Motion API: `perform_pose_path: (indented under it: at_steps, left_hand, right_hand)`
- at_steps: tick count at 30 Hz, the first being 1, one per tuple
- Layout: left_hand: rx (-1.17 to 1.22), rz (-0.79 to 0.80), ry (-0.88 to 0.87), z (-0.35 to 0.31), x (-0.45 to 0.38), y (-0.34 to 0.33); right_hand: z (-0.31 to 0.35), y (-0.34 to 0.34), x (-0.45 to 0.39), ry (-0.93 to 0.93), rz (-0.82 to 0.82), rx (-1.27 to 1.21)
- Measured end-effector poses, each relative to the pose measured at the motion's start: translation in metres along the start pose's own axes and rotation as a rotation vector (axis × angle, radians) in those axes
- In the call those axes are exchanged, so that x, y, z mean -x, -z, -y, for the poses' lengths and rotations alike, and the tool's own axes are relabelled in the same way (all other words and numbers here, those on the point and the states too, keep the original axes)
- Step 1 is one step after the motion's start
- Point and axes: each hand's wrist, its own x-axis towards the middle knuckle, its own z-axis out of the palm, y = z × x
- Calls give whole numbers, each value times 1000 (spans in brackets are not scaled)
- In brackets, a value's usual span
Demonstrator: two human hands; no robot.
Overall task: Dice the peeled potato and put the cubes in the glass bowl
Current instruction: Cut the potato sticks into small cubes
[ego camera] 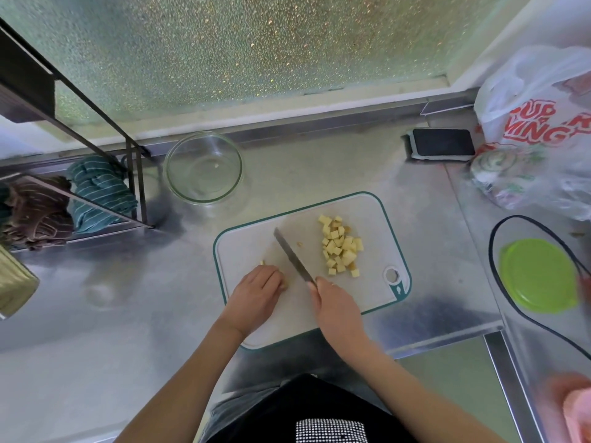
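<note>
On the cutting board [256,238], my left hand [260,287] curls over the last potato piece [284,284]; I'd tuck those fingers [271,276] back while my right hand [335,306] grips the knife [292,255]

On my far right a white plastic bag [537,116] shows red letters. I can read only parts, like "UP" and "ING"; the rest is hidden by folds.

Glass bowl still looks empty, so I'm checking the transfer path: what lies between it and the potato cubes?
Head view: only bare steel counter and bare cutting board separate glass bowl from potato cubes.
</note>
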Motion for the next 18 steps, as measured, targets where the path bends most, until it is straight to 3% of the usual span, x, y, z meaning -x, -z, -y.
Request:
perform_pose_path:
  at_steps: [4,10,18]
  left_hand:
    - [-3,-8,-3,0,2,2]
    - [-23,-37,-6,5,22,8]
    - [-39,52,46,-1,13,7]
  right_hand:
    - [-8,10,-7,-28,-16,-42]
    - [13,21,2,75,-7,-120]
    - [18,0,7,144,-9,-64]
